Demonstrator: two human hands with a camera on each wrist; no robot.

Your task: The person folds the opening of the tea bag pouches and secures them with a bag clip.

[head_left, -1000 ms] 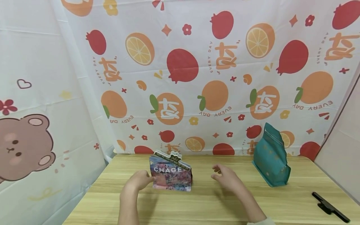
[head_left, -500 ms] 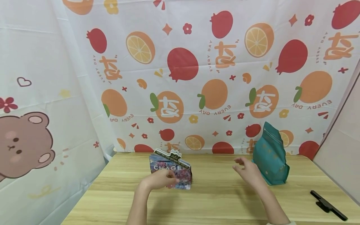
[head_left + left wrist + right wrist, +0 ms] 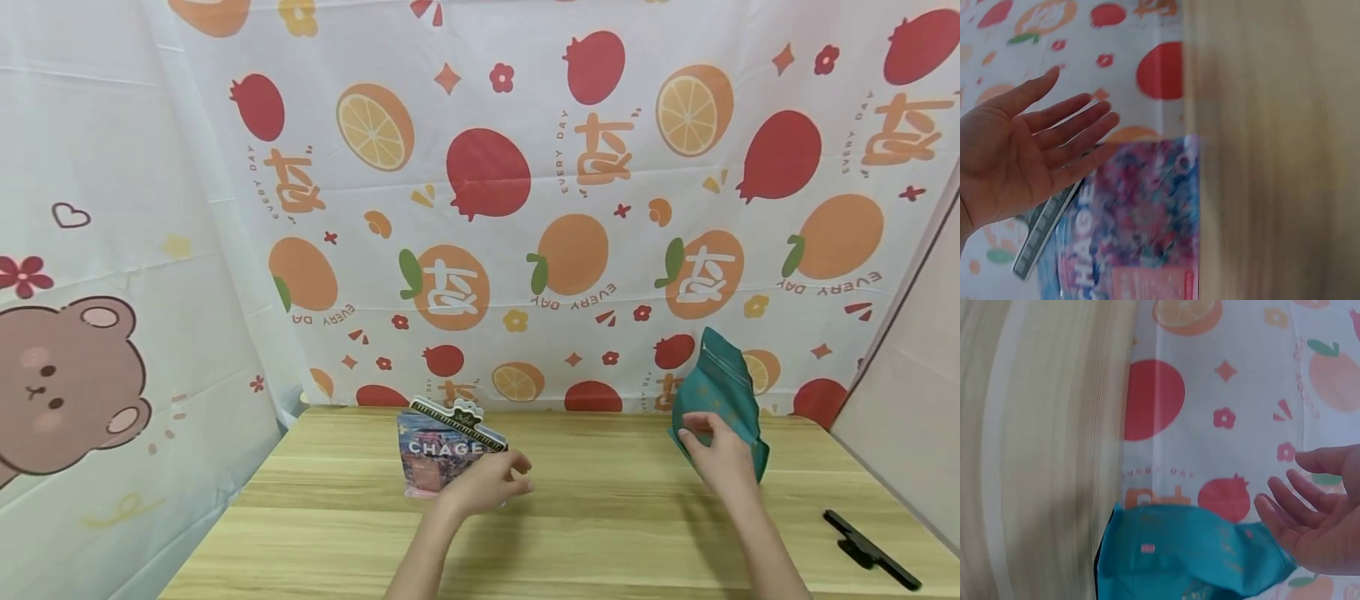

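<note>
A pink and blue pouch (image 3: pixel 427 467) printed "CHAGE" stands on the table, a long sealing clip (image 3: pixel 457 423) slanting across its top. My left hand (image 3: pixel 487 482) is in front of the pouch's right side, holding nothing; in the left wrist view its fingers are spread and nearly straight. A teal pouch (image 3: pixel 726 375) stands at the right, upright and narrowing toward its top. In front of it is my right hand (image 3: pixel 723 458), fingers loosely bent with nothing between them. Whether it touches the teal pouch I cannot tell.
A black sealing clip (image 3: pixel 870 550) lies near the table's right edge. The wooden table (image 3: pixel 585 533) reaches back to a hanging fruit-print cloth (image 3: pixel 525 250). Another cloth (image 3: pixel 187 350), with a bear print, hangs at the left.
Both hands have moved right: the left from the printed pouch's left edge across its front, the right from mid-table to the teal pouch. Both pouches stay in place.
</note>
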